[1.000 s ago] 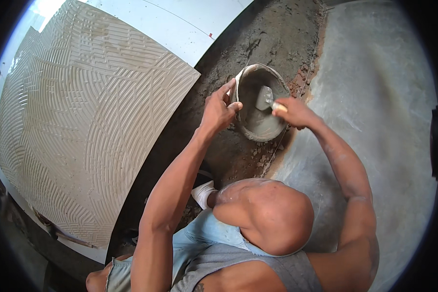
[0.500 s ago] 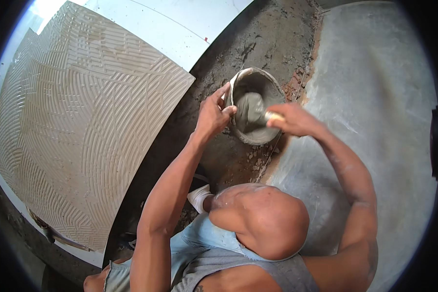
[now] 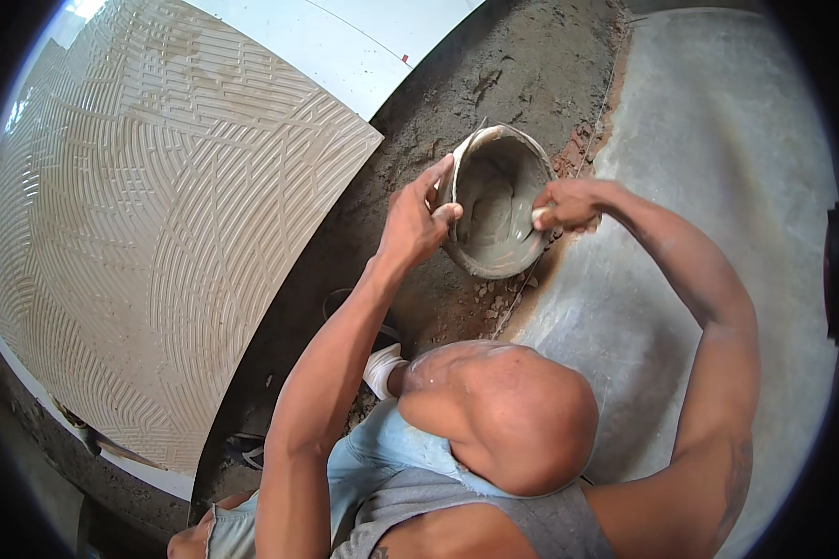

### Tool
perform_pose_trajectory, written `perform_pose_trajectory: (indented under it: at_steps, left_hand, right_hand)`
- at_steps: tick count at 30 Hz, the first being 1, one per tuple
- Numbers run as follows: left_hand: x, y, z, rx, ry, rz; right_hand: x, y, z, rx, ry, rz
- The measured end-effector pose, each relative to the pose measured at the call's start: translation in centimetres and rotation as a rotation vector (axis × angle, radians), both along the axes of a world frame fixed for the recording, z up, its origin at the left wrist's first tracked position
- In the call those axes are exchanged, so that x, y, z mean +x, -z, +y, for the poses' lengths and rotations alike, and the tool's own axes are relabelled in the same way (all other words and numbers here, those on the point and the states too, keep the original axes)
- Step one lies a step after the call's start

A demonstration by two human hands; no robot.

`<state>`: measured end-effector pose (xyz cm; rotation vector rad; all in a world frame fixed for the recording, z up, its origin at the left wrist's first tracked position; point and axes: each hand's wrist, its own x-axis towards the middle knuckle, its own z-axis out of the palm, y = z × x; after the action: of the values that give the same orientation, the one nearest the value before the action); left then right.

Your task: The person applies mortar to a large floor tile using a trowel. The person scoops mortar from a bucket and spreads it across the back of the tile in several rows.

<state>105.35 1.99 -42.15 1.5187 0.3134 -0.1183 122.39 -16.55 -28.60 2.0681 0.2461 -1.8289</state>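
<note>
A mortar-caked bucket (image 3: 502,266) stands ahead of me, its mouth facing up toward me. Grey wet mortar (image 3: 490,216) coats its inside and lies at the bottom. My left hand (image 3: 419,212) grips the left rim, thumb on the edge and fingers round the outer wall. At the right rim, my right hand (image 3: 570,205) is closed around the pale handle of what looks like a trowel (image 3: 539,215). Its blade reaches down along the bucket's right inner wall and is mostly hidden by the hand and mortar.
To the left lies a large tile (image 3: 182,224) covered with combed, ridged adhesive. White tiles (image 3: 382,47) are beyond it. Rough dark ground (image 3: 522,56) runs under the bucket, with reddish rubble (image 3: 578,154) and a string beside it. Smooth grey concrete (image 3: 718,168) spreads on the right.
My right hand has moved right and slightly up with the trowel, from over the bucket's mouth to its right rim. The left hand keeps its hold on the rim.
</note>
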Motion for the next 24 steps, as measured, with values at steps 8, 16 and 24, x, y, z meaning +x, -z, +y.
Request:
perform_pose_trajectory:
  at_steps: [8,16,24]
  left_hand:
    - [-0.8,0.4,0.3,-0.044,0.038,-0.029]
    - [-0.5,-0.7,-0.2,-0.129,0.03,0.008]
    - [-0.2,0.3,0.3,-0.076,0.041,-0.001]
  right_hand:
    - [-10.0,3.7,-3.9,0.45,1.196,0.03]
    - [-13.7,6.6,-4.2,0.948,2.236,0.324]
    - [-15.3,0.1,-9.4,1.064,2.453,0.589]
